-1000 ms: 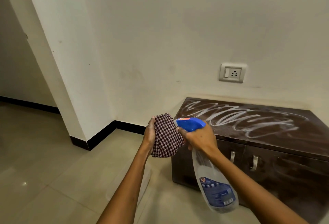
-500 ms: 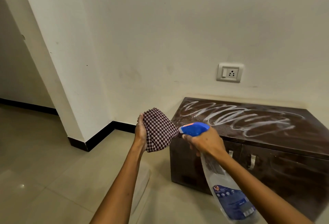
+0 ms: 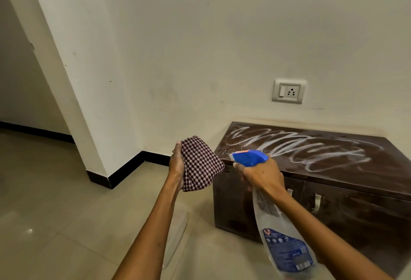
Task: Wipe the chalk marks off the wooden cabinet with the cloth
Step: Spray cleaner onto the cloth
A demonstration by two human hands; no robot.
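Cabinet top (image 3: 333, 168) open from above; wall (image 3: 222, 46) blocks behind.

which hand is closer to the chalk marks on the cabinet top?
Right. The right hand, gripping the spray bottle, is over the cabinet's front-left corner beside the chalk marks. The left hand holds the cloth left of the cabinet, over the floor.

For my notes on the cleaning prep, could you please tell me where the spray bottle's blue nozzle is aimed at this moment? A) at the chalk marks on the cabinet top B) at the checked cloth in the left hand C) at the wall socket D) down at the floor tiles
B: the right hand holds the spray bottle with its blue nozzle turned left toward the checked cloth held up by the left hand, away from the chalk marks.
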